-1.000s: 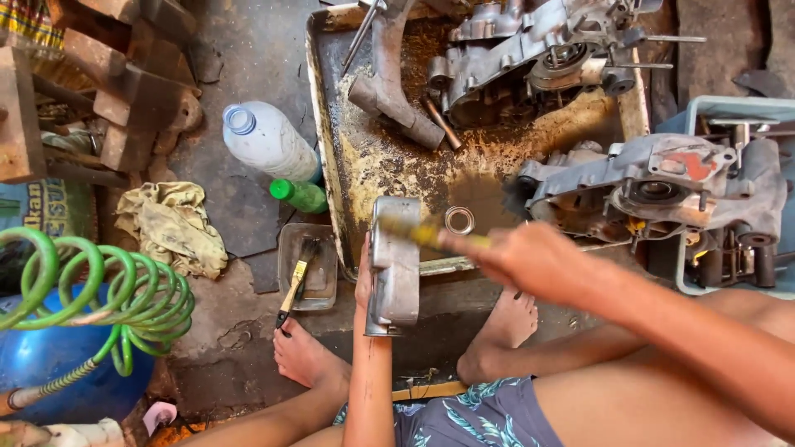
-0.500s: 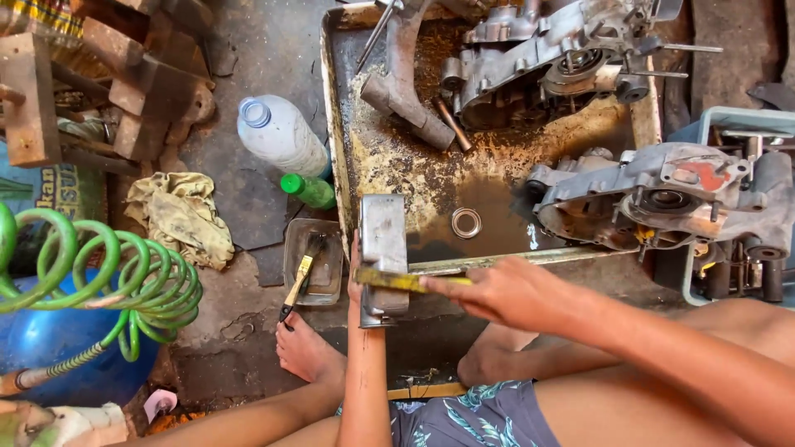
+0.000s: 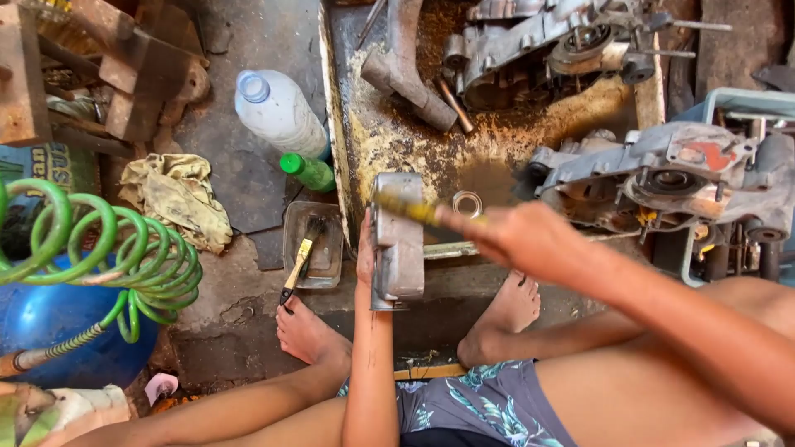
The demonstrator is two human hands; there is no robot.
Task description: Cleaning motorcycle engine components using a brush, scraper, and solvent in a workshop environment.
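My left hand [image 3: 365, 252] grips a flat grey metal cover [image 3: 398, 240], held upright on edge at the rim of a dirty metal wash tray [image 3: 389, 141]. My right hand [image 3: 517, 240] holds a yellow-handled brush [image 3: 410, 209] whose tip lies across the upper part of the cover. A small metal ring [image 3: 467, 203] lies in the tray just right of the cover. My bare feet [image 3: 306, 331] rest on the ground below the tray.
Engine casings sit in the tray [image 3: 546, 50] and on a grey crate to the right [image 3: 671, 178]. A clear plastic bottle [image 3: 277, 112], a green bottle [image 3: 308, 172], a small pan holding a brush [image 3: 313, 244], a yellow rag [image 3: 178, 199] and a green coiled hose [image 3: 108, 252] lie left.
My right hand has swept the brush back up across the cover after dipping lower half a second ago. My left hand keeps holding the cover in place.
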